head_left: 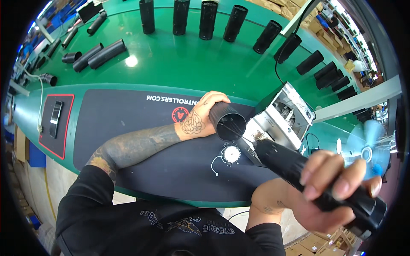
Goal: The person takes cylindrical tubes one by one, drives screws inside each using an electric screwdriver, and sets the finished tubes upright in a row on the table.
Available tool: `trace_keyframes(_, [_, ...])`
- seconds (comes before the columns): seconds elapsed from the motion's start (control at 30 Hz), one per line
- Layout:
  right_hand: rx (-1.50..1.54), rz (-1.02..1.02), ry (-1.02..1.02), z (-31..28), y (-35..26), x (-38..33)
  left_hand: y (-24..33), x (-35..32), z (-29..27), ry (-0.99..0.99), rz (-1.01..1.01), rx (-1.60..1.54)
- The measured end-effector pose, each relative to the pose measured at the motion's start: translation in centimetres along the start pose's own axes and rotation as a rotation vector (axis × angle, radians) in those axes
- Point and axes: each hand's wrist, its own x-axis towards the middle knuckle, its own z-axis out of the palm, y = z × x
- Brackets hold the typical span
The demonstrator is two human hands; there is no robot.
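Observation:
My left hand (200, 118) is wrapped round a ribbed black tube (218, 114), whose open end faces me. In my right hand (331, 187), at the right front, is a thick black electric screwdriver (284, 160). Its thin bit slants into the tube's opening; the tip is lost in the dark inside, so I cannot tell what it touches. Just below the tube, a small round metal part (231, 154) with a pale face lies on the dark mat (162, 170). A short white wire with a plug runs from it.
A silver screw feeder box (282, 117) stands right of the tube. Black tubes (208, 21) stand in a curved row along the far green table (171, 59); others (106, 54) lie far left. A phone (56, 119) rests left, and a blue fan (366, 151) is at right.

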Motion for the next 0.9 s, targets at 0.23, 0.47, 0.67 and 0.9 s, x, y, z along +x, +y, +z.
trace_keyframes(0.23, [-0.058, 0.075, -0.055, -0.1, 1.1, -0.4, -0.2, 0.0, -0.1, -0.002, -0.029, -0.026])
trace_keyframes(0.47, [-0.073, 0.091, -0.080, 0.7, 1.3, -0.3, -0.6, -0.3, -0.3, 0.005, -0.098, -0.059])
trace_keyframes(0.67, [-0.168, 0.114, -0.049, 0.9, -0.1, 0.2, -0.2, 0.1, 0.0, -0.018, -0.103, -0.114])
trace_keyframes(0.9, [0.195, -0.285, 0.192, -1.9, -4.6, -0.6, -1.5, -0.9, 0.3, 0.115, -0.144, -0.119])
